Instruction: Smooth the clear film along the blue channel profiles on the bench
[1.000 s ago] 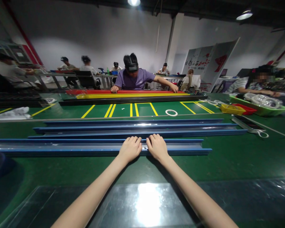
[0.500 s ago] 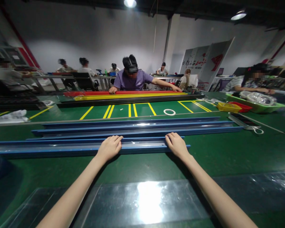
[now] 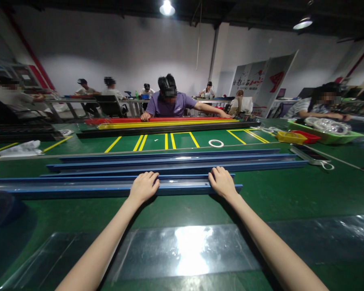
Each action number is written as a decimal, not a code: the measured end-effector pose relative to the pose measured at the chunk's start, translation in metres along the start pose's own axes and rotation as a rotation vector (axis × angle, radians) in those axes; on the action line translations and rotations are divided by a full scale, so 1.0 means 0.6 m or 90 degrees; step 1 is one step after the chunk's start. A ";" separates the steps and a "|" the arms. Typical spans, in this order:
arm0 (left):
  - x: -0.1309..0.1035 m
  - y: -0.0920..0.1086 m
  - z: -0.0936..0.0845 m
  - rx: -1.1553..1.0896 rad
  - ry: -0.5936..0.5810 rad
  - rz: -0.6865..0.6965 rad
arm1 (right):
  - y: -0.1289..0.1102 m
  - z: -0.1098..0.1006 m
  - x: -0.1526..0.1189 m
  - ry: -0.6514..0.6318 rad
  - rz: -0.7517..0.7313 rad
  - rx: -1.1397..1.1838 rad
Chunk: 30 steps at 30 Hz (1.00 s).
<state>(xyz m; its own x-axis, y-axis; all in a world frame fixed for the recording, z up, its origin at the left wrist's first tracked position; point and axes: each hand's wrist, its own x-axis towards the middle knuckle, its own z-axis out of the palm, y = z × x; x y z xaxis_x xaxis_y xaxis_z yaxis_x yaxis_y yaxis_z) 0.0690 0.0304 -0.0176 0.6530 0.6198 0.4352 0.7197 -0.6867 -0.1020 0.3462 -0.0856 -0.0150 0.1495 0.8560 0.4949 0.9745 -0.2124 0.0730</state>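
Observation:
A long blue channel strip (image 3: 182, 190) lies across the green table in front of me, with a clear strip seated along its trough. My left hand (image 3: 143, 186) is closed over this channel left of centre, fingers curled on its far edge and thumb toward the right. Close to the channel's right end, my right hand (image 3: 222, 181) grips it the same way. The fingertips of both hands are partly hidden behind the far edge. Just beyond, more blue channels (image 3: 257, 165) lie side by side, roughly parallel to the held one.
Clear plastic sheet (image 3: 151, 250) lies near me. A dark blue round object (image 3: 6, 210) stands at left. Farther off are a white ring (image 3: 216, 143), a phone (image 3: 311, 154), a green tray (image 3: 336, 136), and red, yellow and black strips (image 3: 170, 128) before a co-worker (image 3: 172, 103).
My right hand has shifted slightly left along the channel. The left hand appears a little farther right, and the view has tilted slightly. Both hands stay on the channel.

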 end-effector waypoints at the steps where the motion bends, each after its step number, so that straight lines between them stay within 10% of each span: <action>1: 0.000 0.002 0.000 0.001 0.003 -0.002 | 0.002 -0.001 -0.001 -0.001 -0.002 -0.001; 30: 0.016 0.044 -0.025 -0.071 0.052 -0.010 | 0.018 -0.020 -0.019 -0.090 -0.023 0.165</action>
<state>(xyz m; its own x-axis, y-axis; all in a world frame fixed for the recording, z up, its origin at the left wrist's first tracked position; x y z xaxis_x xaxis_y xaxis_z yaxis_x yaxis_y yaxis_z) 0.0909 0.0126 -0.0024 0.6169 0.6012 0.5079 0.6963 -0.7178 0.0039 0.3530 -0.1032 -0.0094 0.1174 0.9219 0.3693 0.9873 -0.0684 -0.1432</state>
